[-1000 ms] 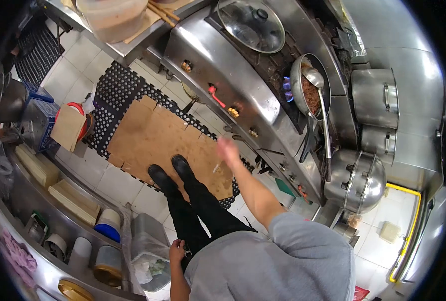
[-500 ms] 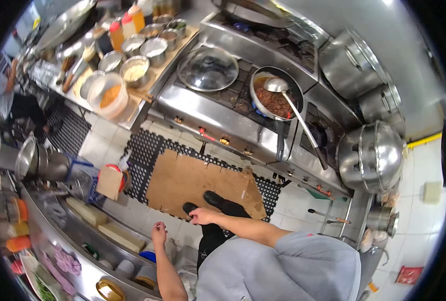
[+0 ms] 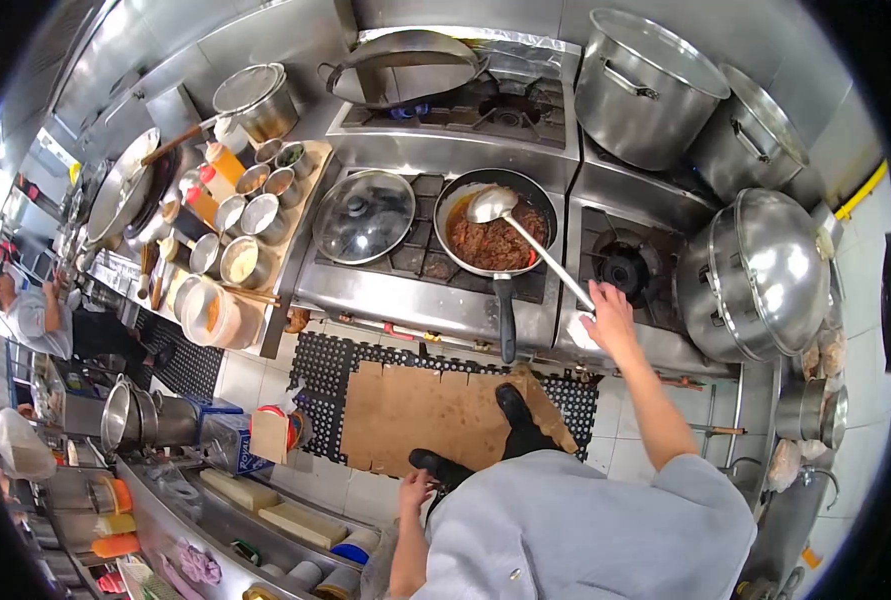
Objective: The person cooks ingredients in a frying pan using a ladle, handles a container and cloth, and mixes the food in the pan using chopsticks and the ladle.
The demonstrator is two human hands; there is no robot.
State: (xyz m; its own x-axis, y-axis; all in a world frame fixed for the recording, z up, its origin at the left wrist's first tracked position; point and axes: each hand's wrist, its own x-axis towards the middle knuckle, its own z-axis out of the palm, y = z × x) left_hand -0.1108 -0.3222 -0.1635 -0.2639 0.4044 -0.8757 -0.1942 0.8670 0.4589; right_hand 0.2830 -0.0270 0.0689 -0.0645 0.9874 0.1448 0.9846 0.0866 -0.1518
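Note:
My right hand [image 3: 613, 318] is closed around the end of the long handle of a metal ladle [image 3: 537, 240]. The ladle's bowl rests in a black-handled frying pan [image 3: 505, 322] of dark reddish-brown minced food [image 3: 490, 243] and oily liquid. The pan sits on the stove's front middle burner, its handle toward me. My left hand [image 3: 415, 490] hangs low beside my body, fingers loosely bent and apart, holding nothing visible.
A glass lid [image 3: 364, 217] lies left of the pan. Large pots [image 3: 648, 90] and a domed steamer [image 3: 755, 275] stand to the right. Small containers and bottles [image 3: 223, 163] crowd the left counter. A co-worker [image 3: 40, 318] stands far left. Cardboard [image 3: 415, 415] covers the floor mat.
The view has turned toward the stove. My right hand has moved from over the floor to the ladle's handle and closed on it. My left hand stays low near my body.

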